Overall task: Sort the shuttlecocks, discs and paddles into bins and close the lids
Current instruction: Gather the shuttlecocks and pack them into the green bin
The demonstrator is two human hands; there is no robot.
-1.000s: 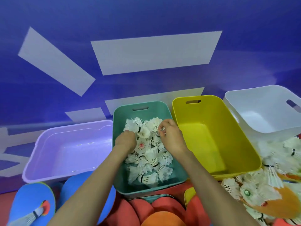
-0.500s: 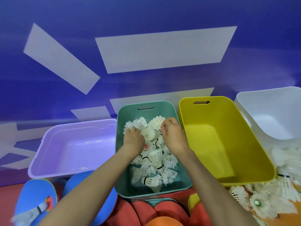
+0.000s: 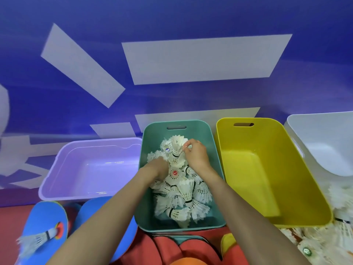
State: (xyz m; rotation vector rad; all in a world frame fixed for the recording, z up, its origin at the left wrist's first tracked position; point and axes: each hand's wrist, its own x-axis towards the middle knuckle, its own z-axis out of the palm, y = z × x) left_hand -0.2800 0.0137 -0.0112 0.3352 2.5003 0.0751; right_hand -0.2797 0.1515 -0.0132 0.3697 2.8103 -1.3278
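A teal bin (image 3: 217, 169) in the middle holds a heap of several white shuttlecocks (image 3: 183, 194). Both of my hands are inside it. My left hand (image 3: 155, 167) presses into the left side of the heap, fingers curled down and hidden among the feathers. My right hand (image 3: 194, 153) is at the back of the heap, and its fingertips pinch the feather skirt of an upright shuttlecock (image 3: 176, 145). Two blue paddles (image 3: 45, 219) lie at the lower left, one with a loose shuttlecock (image 3: 38, 240) on it. Red and orange discs (image 3: 166, 249) lie by the near edge.
An empty purple bin (image 3: 57, 165) stands left of the teal one, an empty yellow bin (image 3: 298, 159) right of it, and a white bin (image 3: 324, 134) farther right. More loose shuttlecocks (image 3: 322, 243) lie at the lower right. A blue wall rises behind the bins.
Both hands have slid toward the back of the teal bin. The right fingers have closed on a shuttlecock that now stands up at the back of the heap.
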